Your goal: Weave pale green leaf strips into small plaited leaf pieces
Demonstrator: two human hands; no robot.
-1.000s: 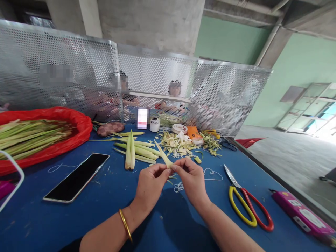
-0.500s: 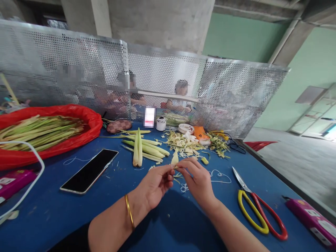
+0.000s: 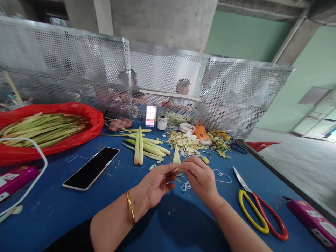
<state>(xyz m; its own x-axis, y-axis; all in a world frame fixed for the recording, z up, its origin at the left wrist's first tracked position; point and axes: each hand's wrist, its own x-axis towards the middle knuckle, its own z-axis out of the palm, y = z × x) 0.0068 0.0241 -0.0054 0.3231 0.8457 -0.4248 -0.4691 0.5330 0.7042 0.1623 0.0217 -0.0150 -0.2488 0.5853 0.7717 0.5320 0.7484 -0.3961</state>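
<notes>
Between my two hands a small pale, pointed piece of leaf stands upright, its tip away from me. My left hand pinches its base between thumb and forefinger, the other fingers curled loosely beneath. My right hand pinches the same base from the other side; its fingertips partly hide the lower edge. Beyond them lie pale green stalk pieces and a split pale sheath. Under and beside my right hand is a tangle of white string.
Scissors with yellow and red handles lie right, near a purple box. A phone and a red bag of long leaves are left. Leaf scraps pile up before a perforated metal screen; people sit behind it.
The leaf piece stands slightly taller and more upright between the fingertips. Both hands keep their pinch and shift a little to the right in view.
</notes>
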